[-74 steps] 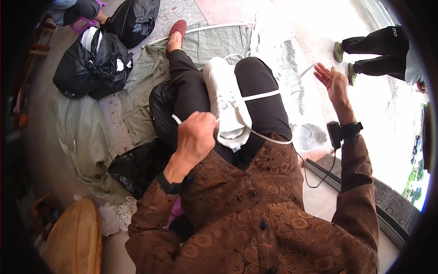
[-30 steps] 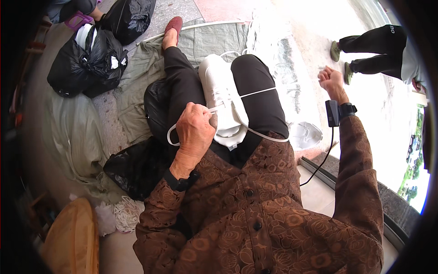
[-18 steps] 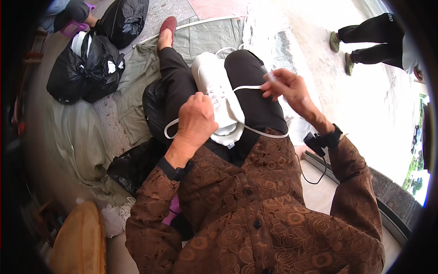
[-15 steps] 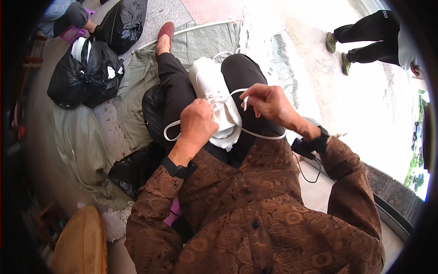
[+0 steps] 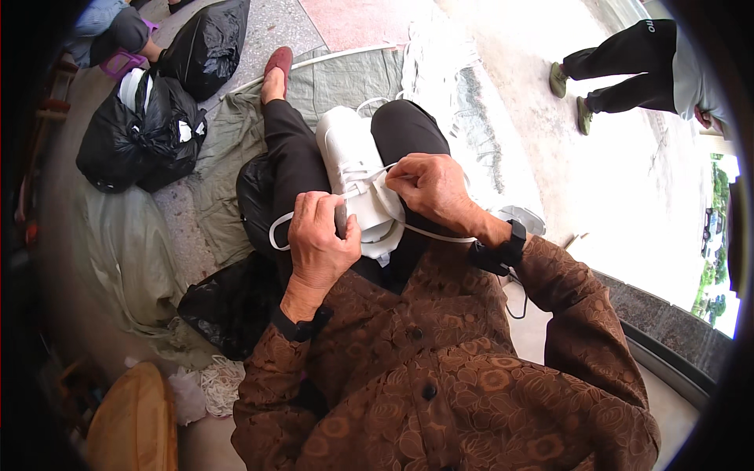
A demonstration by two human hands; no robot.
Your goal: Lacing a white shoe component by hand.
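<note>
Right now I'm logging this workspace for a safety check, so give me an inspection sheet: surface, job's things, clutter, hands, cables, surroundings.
Surface: grey-green tarp on stone floor; the person sits on it, work rests on the lap.
Job's things: white shoe between the knees; white lace looping off both sides.
Clutter: black bags at left, dark bag by the hip, white cord pile, wooden stool.
Hands: left hand closed on the shoe's heel end with a dark tool; right hand pinching the lace at the shoe.
Cables: thin dark cable below the right wrist band.
Surroundings: another person's legs standing upper right; someone seated upper left.
</note>
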